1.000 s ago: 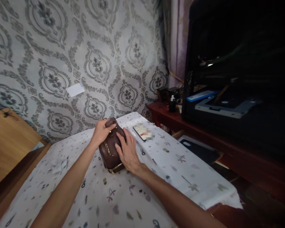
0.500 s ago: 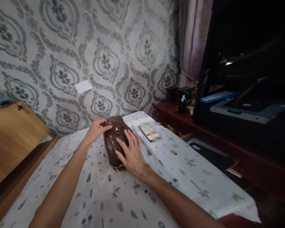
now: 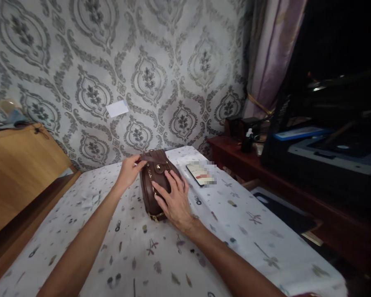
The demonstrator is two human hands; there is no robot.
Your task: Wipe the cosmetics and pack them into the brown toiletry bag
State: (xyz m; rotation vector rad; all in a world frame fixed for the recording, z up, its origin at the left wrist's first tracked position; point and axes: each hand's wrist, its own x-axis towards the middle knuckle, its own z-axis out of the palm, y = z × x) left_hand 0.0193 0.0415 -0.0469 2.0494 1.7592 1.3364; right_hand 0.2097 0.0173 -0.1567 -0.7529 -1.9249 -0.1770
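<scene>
A dark brown leather handbag (image 3: 150, 196) with gold zips and a gold clasp lies on a white patterned cloth (image 3: 123, 255). At the bag's far left edge, my left hand (image 3: 130, 170) pinches a brown strap (image 3: 148, 158) between thumb and fingers. The strap runs across the bag just beyond the clasp. My right hand (image 3: 175, 202) rests on the bag's near right side with its fingers spread and nothing held in them. Part of the bag's right side is hidden under that hand.
A phone (image 3: 199, 174) with its screen lit, partly blurred out, lies right of the bag. Beyond the cloth's right edge stand a dark red desk (image 3: 222, 144), a small dark bottle (image 3: 247, 140) and a large black screen (image 3: 334, 82). A wooden board (image 3: 21, 173) borders the left.
The whole view has shifted, so everything sits a little further right. The strap is lifted slightly more by my left hand, and my right hand stays spread on the bag.
</scene>
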